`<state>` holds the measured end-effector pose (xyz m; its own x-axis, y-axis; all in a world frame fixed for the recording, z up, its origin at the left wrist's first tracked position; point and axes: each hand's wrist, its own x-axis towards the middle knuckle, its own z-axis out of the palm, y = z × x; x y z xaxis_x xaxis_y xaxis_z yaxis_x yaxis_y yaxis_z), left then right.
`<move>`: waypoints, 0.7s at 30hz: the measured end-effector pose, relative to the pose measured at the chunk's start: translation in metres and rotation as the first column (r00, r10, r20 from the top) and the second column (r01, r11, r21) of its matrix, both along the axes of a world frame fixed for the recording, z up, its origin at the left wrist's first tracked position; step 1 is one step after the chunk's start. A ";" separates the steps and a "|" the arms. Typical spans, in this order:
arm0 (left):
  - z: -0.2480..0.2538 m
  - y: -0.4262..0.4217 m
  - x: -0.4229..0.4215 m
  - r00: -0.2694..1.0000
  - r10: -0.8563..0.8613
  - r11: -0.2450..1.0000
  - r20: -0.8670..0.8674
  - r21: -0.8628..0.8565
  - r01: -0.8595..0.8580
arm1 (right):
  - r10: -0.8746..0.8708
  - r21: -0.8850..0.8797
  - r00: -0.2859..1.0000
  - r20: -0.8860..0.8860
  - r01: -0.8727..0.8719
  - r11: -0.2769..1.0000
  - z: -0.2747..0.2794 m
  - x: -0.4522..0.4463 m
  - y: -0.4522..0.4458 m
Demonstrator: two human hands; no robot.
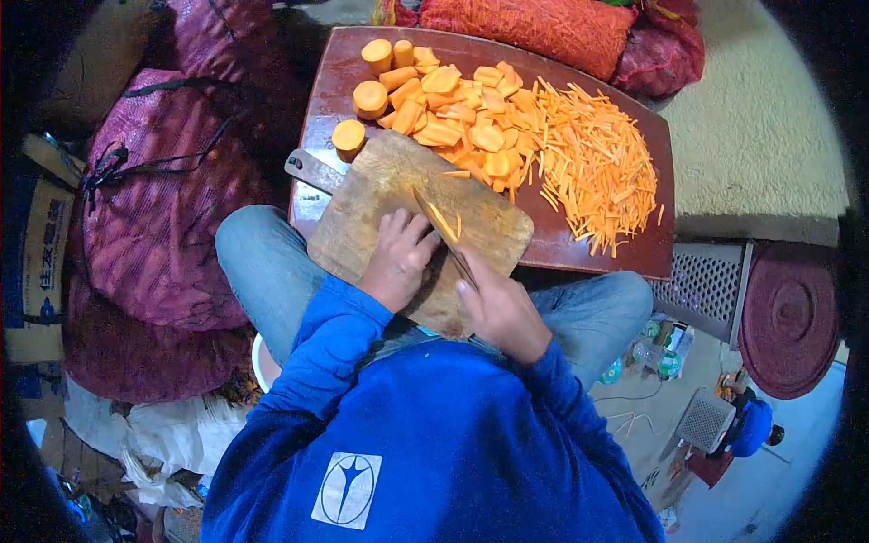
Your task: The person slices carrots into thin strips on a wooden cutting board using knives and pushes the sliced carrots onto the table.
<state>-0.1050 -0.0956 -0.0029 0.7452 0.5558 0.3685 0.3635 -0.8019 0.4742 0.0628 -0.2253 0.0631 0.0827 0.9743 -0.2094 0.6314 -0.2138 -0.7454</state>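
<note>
A wooden cutting board (362, 213) lies across my lap and the near edge of the red-brown table. My right hand (503, 308) grips a knife (453, 246), whose blade points up and left over the board. Beside the blade, my left hand (398, 258) is closed with fingertips bent down; what lies under them is hidden. A few carrot strips (443, 220) are along the blade. Beyond the board are carrot slices (462, 109), a heap of thin carrot strips (602, 163) and several thick carrot chunks (370, 100).
Purple mesh sacks (167, 199) stand at the left. A red mesh sack (529, 32) lies behind the table (656, 136). To the right are a perforated grey crate (701, 288) and a round maroon lid (789, 321). Plastic bottles (670, 351) stand on the floor.
</note>
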 end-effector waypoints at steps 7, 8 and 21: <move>-0.010 0.000 -0.004 0.998 0.033 0.999 0.051 0.033 -0.034 | 0.082 0.063 0.995 0.056 -0.086 0.994 0.017 0.002 -0.012; -0.010 0.000 -0.005 0.998 0.044 0.999 0.050 0.029 -0.046 | 0.085 -0.056 0.994 0.071 -0.081 0.995 0.018 0.002 -0.018; -0.010 -0.003 -0.004 0.995 0.079 0.996 0.062 0.023 -0.081 | -0.006 -0.062 1.000 -0.023 0.005 0.998 0.024 -0.004 -0.006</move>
<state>-0.1089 -0.0983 -0.0124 0.6744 0.6024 0.4269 0.3977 -0.7836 0.4774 0.0584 -0.2310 0.0868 0.0826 0.9590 -0.2710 0.6127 -0.2633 -0.7452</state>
